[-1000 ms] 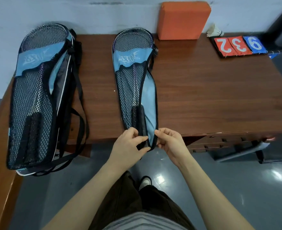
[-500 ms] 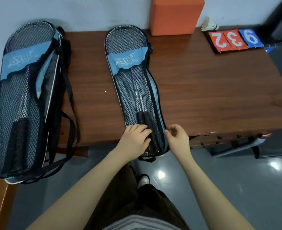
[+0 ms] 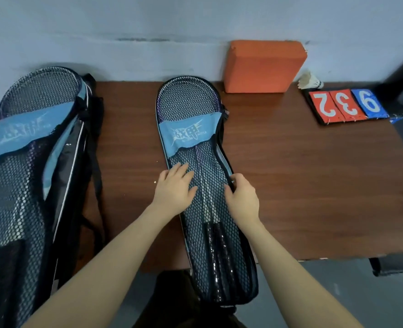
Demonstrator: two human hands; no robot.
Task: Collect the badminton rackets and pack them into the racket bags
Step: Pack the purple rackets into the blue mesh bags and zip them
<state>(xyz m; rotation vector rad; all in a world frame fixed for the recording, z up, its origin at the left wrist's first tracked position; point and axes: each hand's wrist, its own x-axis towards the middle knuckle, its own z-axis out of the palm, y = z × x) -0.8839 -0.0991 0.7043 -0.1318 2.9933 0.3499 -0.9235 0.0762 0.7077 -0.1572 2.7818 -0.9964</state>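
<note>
1. While the middle racket bag (image 3: 205, 185) lies lengthwise on the brown table (image 3: 302, 185), its near end overhanging the table's near edge, I see my left hand (image 3: 175, 188) resting flat on its mesh face, fingers straight and spread.
2. My right hand (image 3: 242, 197) sits on the bag's right edge, fingers curled and pinching the dark zip border there.
3. Through the mesh I make out badminton rackets (image 3: 207, 209) inside: heads at the far end, black handles at the near end.
4. A second racket bag (image 3: 30, 174), larger and also holding rackets, lies at the left, well apart from the first, with black straps (image 3: 96, 162) trailing beside it.
5. At the far edge an orange block (image 3: 264, 65) leans on the wall; to its right lie a shuttlecock (image 3: 310, 81) and a flip scoreboard (image 3: 347, 105) showing 2, 3, 9.
</note>
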